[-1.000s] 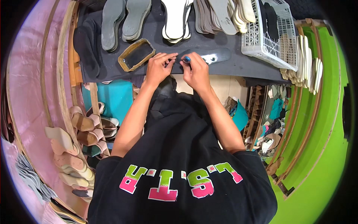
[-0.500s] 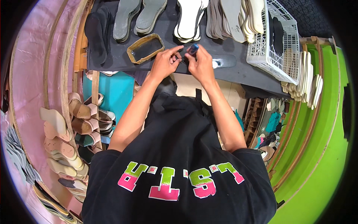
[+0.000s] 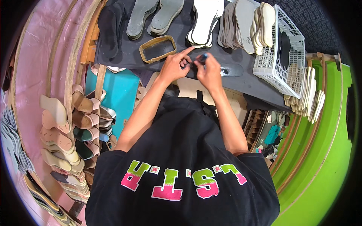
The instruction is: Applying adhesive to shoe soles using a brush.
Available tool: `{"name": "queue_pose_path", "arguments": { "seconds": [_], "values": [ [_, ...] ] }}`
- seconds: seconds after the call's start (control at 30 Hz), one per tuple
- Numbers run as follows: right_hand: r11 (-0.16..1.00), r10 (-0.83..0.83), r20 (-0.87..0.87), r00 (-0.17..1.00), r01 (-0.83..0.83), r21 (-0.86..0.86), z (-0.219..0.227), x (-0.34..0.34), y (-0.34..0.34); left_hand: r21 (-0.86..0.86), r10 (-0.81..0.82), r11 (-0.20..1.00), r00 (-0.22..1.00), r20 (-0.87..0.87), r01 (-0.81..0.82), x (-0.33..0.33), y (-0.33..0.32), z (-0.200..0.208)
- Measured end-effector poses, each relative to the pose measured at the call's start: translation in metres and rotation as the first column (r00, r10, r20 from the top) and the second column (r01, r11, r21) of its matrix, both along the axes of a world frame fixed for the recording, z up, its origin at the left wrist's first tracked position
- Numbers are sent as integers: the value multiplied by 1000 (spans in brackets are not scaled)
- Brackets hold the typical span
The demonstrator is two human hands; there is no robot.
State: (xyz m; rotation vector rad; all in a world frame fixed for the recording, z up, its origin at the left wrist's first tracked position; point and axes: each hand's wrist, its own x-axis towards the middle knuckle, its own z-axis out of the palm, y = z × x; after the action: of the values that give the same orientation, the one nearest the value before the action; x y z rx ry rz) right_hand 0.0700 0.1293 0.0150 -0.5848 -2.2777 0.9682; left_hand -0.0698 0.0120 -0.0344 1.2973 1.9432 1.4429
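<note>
My right hand [image 3: 210,72] is closed round a small tool with a shiny blue end [image 3: 203,57], blurred; its kind is unclear. Beneath and beside this hand lies a dark, glossy insole-shaped piece [image 3: 232,70], partly hidden by my fingers. Just to its left, my left hand [image 3: 174,67] has its index finger stretched out and the other fingers curled in. What those curled fingers hold, if anything, cannot be made out. An open tan-rimmed container [image 3: 157,49] with a dark inside sits left of my left hand. Beyond my hands is a stack of white insoles [image 3: 205,22].
Grey insoles [image 3: 141,17] and more grey stacks [image 3: 241,26] line the far side of the black table [image 3: 128,67]. A white plastic basket [image 3: 266,67] stands at the right. Racks with shoes and sandals [image 3: 85,118] rise at the left, beside a pink wall [image 3: 34,60].
The view has shifted, so the table and its contents appear lower and further right. The blue-ended tool has tilted lower within my right hand. My left index finger now stretches further out.
</note>
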Motion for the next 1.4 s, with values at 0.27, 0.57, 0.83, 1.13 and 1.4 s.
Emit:
{"name": "queue_pose_path", "arguments": {
  "seconds": [0.27, 0.57, 0.83, 1.13, 1.4],
  "values": [
    [988, 125, 6, 992, -125, 90, 1, -4, 7, 8, -8, 1000, 998, 63, 8, -4, -2, 2],
    [997, 80, -42, 996, -80, -16, 7, -4, 8, 26, -21, 999, 1000, 3, 21, -3, -4, 6],
    [996, -69, 20, 997, 69, -53, 1, -6, 20, 22, -6, 1000, 1000, -10, 7, -1, -2, 2],
    [999, 23, -1, 1000, -23, 47, 1, -8, 8, 16, -12, 1000, 1000, 1, 12, -2, -1, 2],
    [991, 128, -8, 992, -128, -35, 8, -13, 7, 14, 11, 1000, 1000, -4, -11, -1, -2, -1]
  ]
}}
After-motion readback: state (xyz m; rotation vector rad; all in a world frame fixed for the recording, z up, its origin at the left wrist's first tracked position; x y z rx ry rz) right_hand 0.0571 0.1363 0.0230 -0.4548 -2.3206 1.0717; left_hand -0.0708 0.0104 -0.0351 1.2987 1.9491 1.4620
